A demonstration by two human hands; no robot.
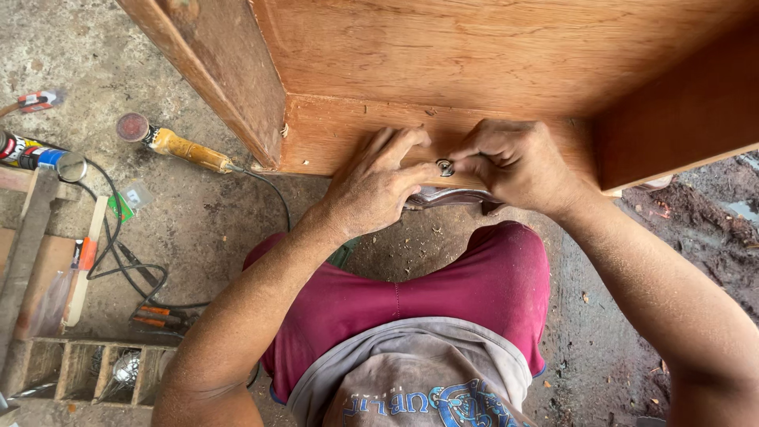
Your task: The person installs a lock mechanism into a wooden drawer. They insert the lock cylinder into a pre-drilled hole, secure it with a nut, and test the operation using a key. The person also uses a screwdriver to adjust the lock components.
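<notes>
- Your left hand (pixel 371 186) lay flat against the front edge of the wooden cabinet (pixel 490 55), fingers spread and pressed on the board; it gripped nothing that I could see.
- Your right hand (pixel 514 162) sat just right of it, thumb and forefinger pinched together on a small round metal fitting (pixel 445 167).
- The fitting sat at the cabinet's near edge, between your two hands and touching both thumbs.
- A curved metal piece (pixel 443 198) showed just below the hands, partly hidden; I could not tell whether either hand held it.
- You crouched before the cabinet, knees in red shorts (pixel 443 292) near the camera.
- On the concrete floor (pixel 198 229) to the left lay a yellow-handled power tool (pixel 178 145) with a round disc at its far end, its black cable (pixel 118 253) looping toward you.
- Farther left lay a spray can (pixel 32 152) and a red-and-white tool (pixel 38 100), well apart from your hands.
- Orange-handled pliers (pixel 158 316) rested near a wooden rack (pixel 87 368) at the near left.
</notes>
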